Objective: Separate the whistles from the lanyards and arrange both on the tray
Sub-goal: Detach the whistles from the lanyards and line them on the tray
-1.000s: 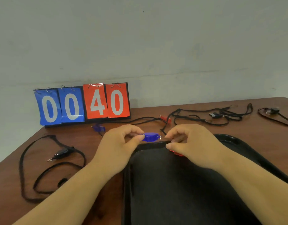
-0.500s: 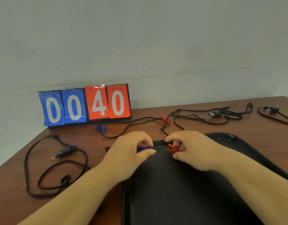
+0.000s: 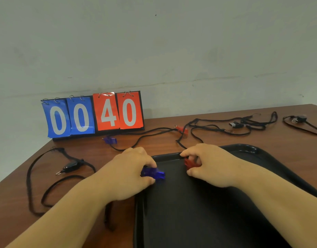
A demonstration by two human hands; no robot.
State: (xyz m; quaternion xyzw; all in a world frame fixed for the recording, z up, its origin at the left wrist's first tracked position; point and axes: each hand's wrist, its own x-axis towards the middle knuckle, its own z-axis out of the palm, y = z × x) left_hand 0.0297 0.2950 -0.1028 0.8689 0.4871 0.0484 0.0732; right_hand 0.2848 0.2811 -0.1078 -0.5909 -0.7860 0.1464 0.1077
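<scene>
Both hands low over the far end of the tray.
Left hand fingers pinch a blue whistle; right hand fingers curl around a red whistle, both whistles over the tray's far end.

even, soft indoor light; faint shadows, mild wide-angle bowing at edges

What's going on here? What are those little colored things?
A person is sorting whistles. The left hand pinches a blue whistle and the right hand a red whistle, both at the far end of a black tray. Black lanyards lie on the wooden table around it.
</scene>
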